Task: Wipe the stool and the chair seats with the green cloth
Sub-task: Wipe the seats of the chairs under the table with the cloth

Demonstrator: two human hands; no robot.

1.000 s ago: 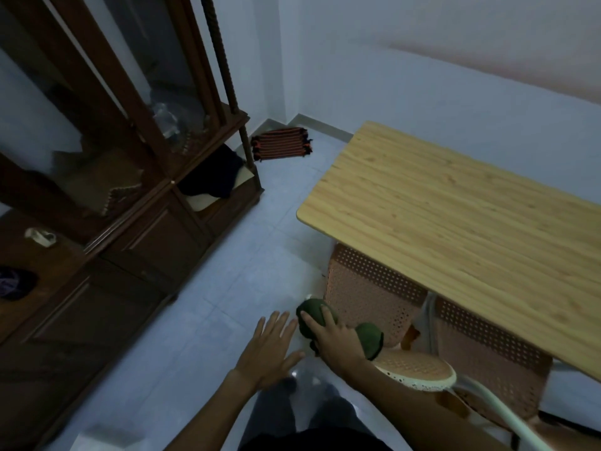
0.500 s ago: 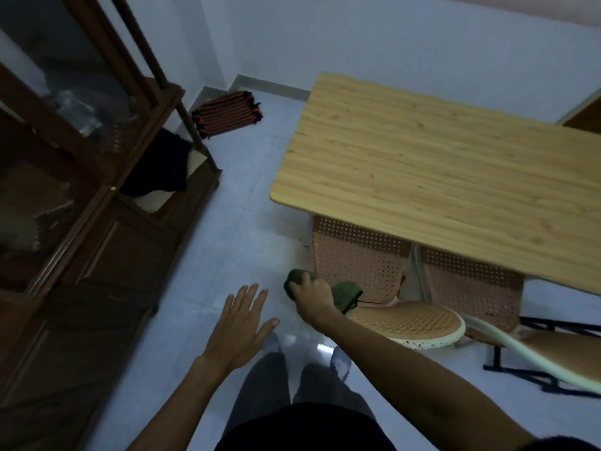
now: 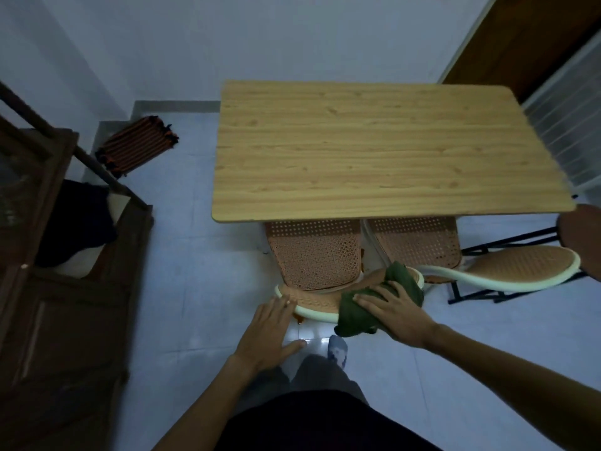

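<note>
Two orange woven chairs with pale rims stand tucked under the wooden table. The green cloth (image 3: 380,302) lies spread over the right part of the near chair's seat (image 3: 312,299). My right hand (image 3: 388,305) presses flat on the cloth with its fingers apart. My left hand (image 3: 268,327) is open, its fingertips touching the seat's left front rim. The second chair's seat (image 3: 520,265) is to the right. A brown round stool seat (image 3: 582,229) shows at the right edge, partly cut off.
The light wooden table (image 3: 383,148) fills the middle of the view above the chair backs. A dark wooden cabinet (image 3: 65,288) lines the left. A striped orange and black mat (image 3: 136,146) lies folded in the far corner. Tiled floor (image 3: 195,271) lies between cabinet and chairs.
My view has swung right to face the table squarely. My right hand has carried the bunched cloth onto the near chair seat and spread it flat. The left hand has reached the seat's rim.
</note>
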